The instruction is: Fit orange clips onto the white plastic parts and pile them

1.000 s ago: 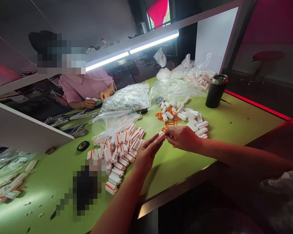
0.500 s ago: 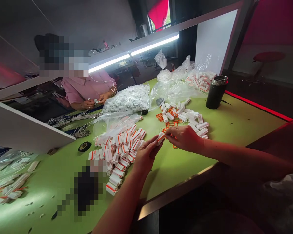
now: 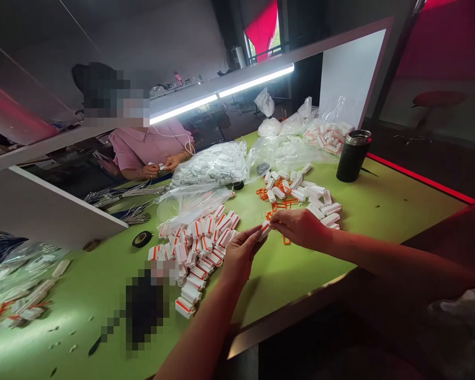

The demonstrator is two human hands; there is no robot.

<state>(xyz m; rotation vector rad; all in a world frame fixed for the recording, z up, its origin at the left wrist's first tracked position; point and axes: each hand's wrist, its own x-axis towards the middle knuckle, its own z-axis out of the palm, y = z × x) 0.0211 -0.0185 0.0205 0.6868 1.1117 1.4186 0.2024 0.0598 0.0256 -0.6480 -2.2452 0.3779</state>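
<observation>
My left hand (image 3: 241, 254) holds a small white plastic housing (image 3: 265, 230) between thumb and fingers, above the green table. At the housing's right end, the fingers of my right hand (image 3: 301, 228) are pinched against it. An orange band shows on the housing; the exact contact under my right fingertips is hidden. Just beyond my hands lie thin orange rectangular rings (image 3: 281, 206). Left of my left hand is a heap of white housings with orange bands (image 3: 200, 243). Plain white housings (image 3: 319, 198) lie scattered behind my right hand.
A black tumbler (image 3: 353, 155) stands at the right. Clear bags of white parts (image 3: 211, 163) lie at the back, and black tape (image 3: 142, 239) sits at the left. Across the table, a person in a pink shirt (image 3: 150, 145) handles small white parts. A lit tube (image 3: 257, 82) hangs above.
The whole view has shifted slightly right and down. Both hands stay together at the white housing, which has turned a little, my right fingers now closer over its end.
</observation>
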